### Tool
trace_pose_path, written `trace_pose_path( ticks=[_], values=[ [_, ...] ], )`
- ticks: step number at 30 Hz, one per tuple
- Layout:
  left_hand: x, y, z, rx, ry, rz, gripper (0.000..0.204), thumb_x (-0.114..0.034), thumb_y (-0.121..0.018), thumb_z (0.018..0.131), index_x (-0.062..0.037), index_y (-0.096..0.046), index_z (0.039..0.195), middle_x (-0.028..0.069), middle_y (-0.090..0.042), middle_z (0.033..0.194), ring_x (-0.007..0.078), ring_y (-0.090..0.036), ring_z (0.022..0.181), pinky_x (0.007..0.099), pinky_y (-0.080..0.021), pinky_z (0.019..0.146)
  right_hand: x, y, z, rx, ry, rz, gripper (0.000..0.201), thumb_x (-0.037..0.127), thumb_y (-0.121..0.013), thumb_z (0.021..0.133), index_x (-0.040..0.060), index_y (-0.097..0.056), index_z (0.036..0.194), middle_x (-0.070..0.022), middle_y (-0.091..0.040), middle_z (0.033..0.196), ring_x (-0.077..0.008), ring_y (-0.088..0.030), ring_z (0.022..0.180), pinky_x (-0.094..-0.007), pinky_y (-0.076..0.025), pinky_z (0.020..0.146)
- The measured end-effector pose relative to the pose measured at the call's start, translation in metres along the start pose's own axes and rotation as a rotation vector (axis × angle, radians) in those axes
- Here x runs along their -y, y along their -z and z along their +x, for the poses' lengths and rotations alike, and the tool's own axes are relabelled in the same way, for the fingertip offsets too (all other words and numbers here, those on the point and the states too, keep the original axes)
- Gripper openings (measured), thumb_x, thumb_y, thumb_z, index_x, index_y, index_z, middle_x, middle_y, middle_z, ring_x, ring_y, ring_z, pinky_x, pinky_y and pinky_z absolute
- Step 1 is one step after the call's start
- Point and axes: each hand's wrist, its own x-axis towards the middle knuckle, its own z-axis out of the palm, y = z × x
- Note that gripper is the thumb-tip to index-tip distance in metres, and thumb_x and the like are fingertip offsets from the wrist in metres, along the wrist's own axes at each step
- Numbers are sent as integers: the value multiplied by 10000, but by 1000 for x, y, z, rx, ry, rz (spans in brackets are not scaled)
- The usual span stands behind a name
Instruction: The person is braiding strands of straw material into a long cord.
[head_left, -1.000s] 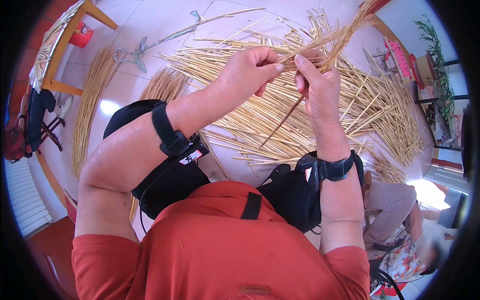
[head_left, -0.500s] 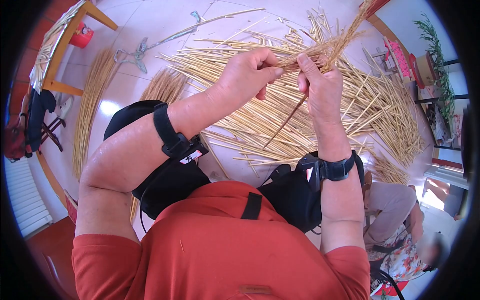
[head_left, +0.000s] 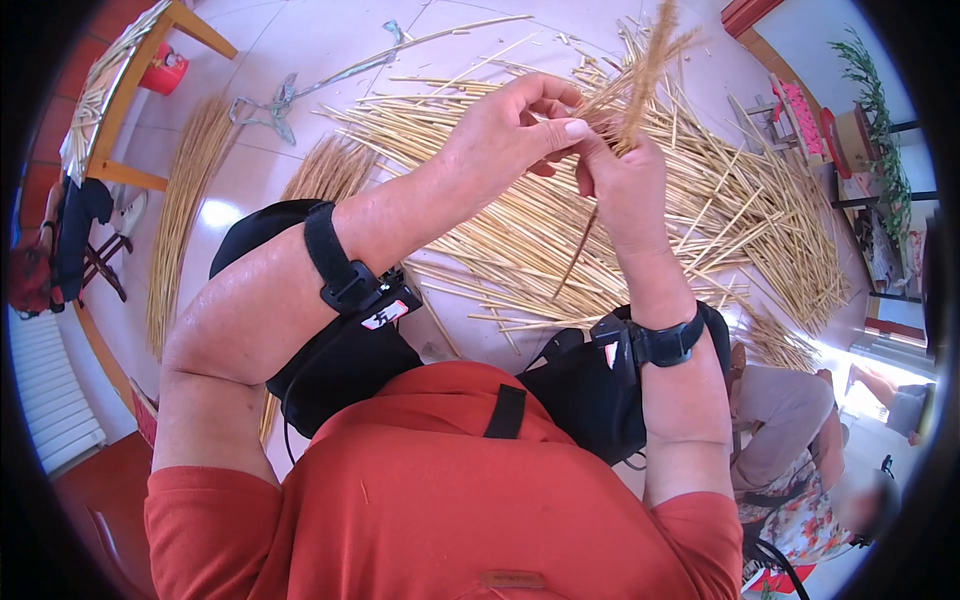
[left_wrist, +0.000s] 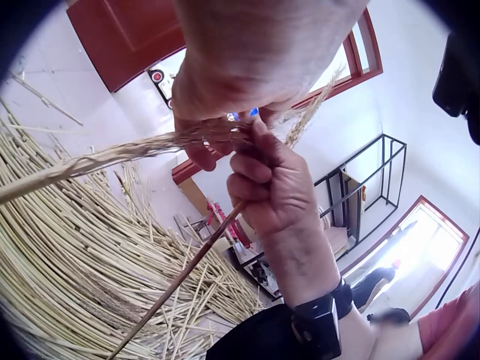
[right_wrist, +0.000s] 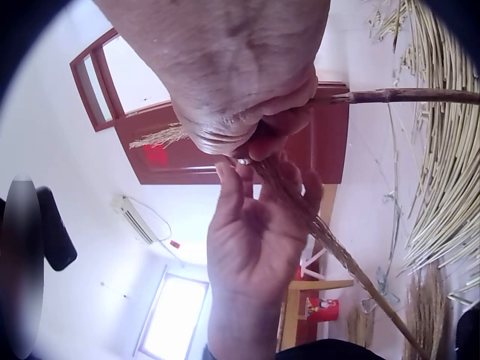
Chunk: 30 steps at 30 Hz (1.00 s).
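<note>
Both hands meet over a spread of pale stalks [head_left: 560,240] on the floor. My left hand [head_left: 520,125] bends its fingers and thumb around the tasselled end of a pale stalk [left_wrist: 60,171], which slants away past the fingers in the right wrist view. My right hand [head_left: 635,195] grips feathery plumes [head_left: 648,75], which rise above it. Out of the bottom of that fist runs a thin brown stalk [left_wrist: 187,270]. In the head view the left thumb lies over the right thumb's tip, hiding part of the gripped spot.
Two tasselled bundles lie on the left, one long bundle [head_left: 188,220] and one shorter bundle [head_left: 328,170]. Beyond them are a twisted grey-green strip [head_left: 280,108], a wooden table [head_left: 125,172] and a red bucket [head_left: 165,72]. A seated person [head_left: 785,420] is at lower right.
The hands have come closer together, the right one shifting left and the left thumb crossing over its tip. The plumes have swung left and stand more upright. The brown stalk's lower end has moved right.
</note>
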Motion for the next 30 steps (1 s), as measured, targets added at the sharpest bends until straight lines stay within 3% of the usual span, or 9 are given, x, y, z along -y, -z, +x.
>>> trace_pose_path(
  ticks=[7,13,17,22,30],
  values=[
    [-8,8,2,-47,137,-24,173,-130,-597,883,-4,-558,994,31,-596,814,90,-585,687,218,-502,620,-3,-4,0,60,1,-47,179,175,-649,846,-2,-652,877,-19,-592,603,-56,-476,441,-215,-375,402],
    [-11,3,1,-71,56,128,161,-135,-603,877,-9,-567,969,34,-596,806,79,-586,682,209,-491,600,-2,-4,1,63,-23,-68,174,172,-647,845,-1,-648,861,-26,-603,615,-53,-479,444,-208,-377,400],
    [-13,5,1,-40,88,234,163,-142,-610,869,-15,-563,961,33,-597,807,77,-588,680,208,-486,590,3,-5,-1,78,-78,-62,156,159,-643,846,4,-645,864,-29,-613,635,-47,-475,449,-199,-372,399],
    [-5,9,4,3,154,-186,138,-129,-602,868,-19,-559,940,32,-596,803,95,-578,649,219,-476,577,1,-4,-3,56,-63,21,147,137,-647,840,-4,-630,880,-38,-609,645,-48,-464,447,-196,-358,393],
    [-7,8,3,-21,142,-155,121,-97,-596,864,-6,-572,940,32,-576,821,91,-560,672,228,-486,573,-1,9,4,-9,-3,123,80,86,-618,842,8,-604,829,-4,-547,610,-36,-451,445,-178,-321,388]
  ],
)
